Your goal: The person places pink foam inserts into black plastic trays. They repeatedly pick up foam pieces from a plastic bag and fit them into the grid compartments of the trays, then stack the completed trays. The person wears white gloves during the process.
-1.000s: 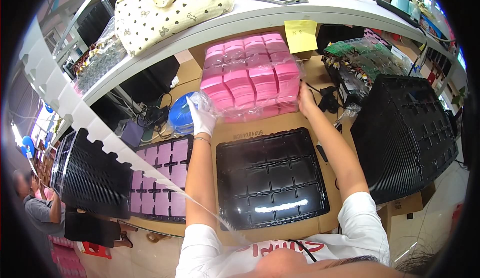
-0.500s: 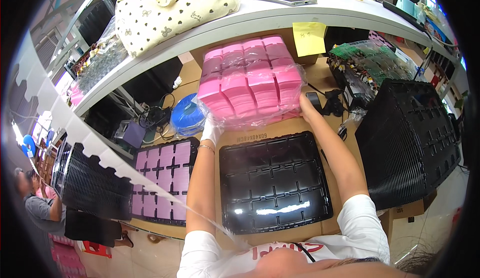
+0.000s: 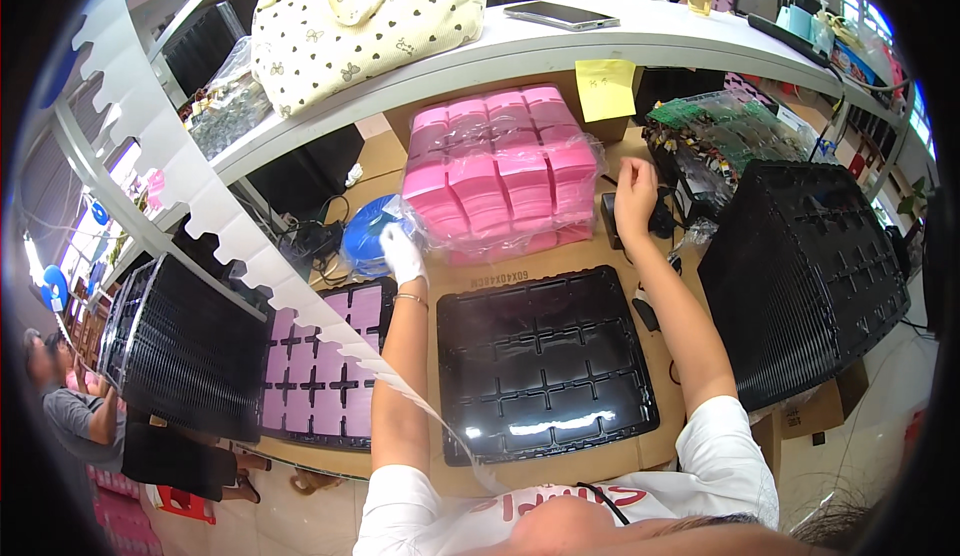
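A bundle of pink foam pieces (image 3: 500, 176), wrapped in clear plastic film, stands at the back of the cardboard-covered bench. Just left of its lower corner is my left hand (image 3: 404, 253), in a white glove, with its fingers stretched out over the edge of a blue reel (image 3: 362, 231). My right hand (image 3: 636, 196) is bare and raised to the right of the bundle, apart from it. Its fingers are loosely bent and nothing shows in them. Between my forearms lies a shiny black plastic tray (image 3: 545, 371) with cross-shaped ribs.
A tray with pink pieces (image 3: 318, 381) and a stack of black trays (image 3: 185, 346) stand left. Another tall stack (image 3: 810, 281) is at right, below green circuit boards (image 3: 730, 126). The shelf above carries a patterned bag (image 3: 370, 26) and a phone (image 3: 562, 16). A strip of white scalloped sheet (image 3: 200, 186) crosses the left side.
Both hands have let go of the pink bundle, which now rests on the bench. My left hand has shifted left over the reel; my right hand has risen away from the bundle's side.
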The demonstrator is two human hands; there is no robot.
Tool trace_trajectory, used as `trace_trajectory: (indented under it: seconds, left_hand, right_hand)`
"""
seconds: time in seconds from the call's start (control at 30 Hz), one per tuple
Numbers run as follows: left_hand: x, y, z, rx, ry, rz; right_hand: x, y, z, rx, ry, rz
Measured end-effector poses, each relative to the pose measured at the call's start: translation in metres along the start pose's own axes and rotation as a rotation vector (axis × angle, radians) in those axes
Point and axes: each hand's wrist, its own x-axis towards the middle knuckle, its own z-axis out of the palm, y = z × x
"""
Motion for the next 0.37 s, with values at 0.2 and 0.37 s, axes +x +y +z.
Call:
trace_trajectory:
  seconds: [0.2,0.37]
  left_hand:
    - [-0.039,0.075,-0.018,0.06,0.264,0.597]
    - [-0.041,0.072,-0.024,0.165,0.024,0.89]
  right_hand:
    - [0.006,-0.105,0.029,0.028,-0.518,-0.966]
    - [0.027,-0.102,0.063,-0.198,-0.855,-0.911]
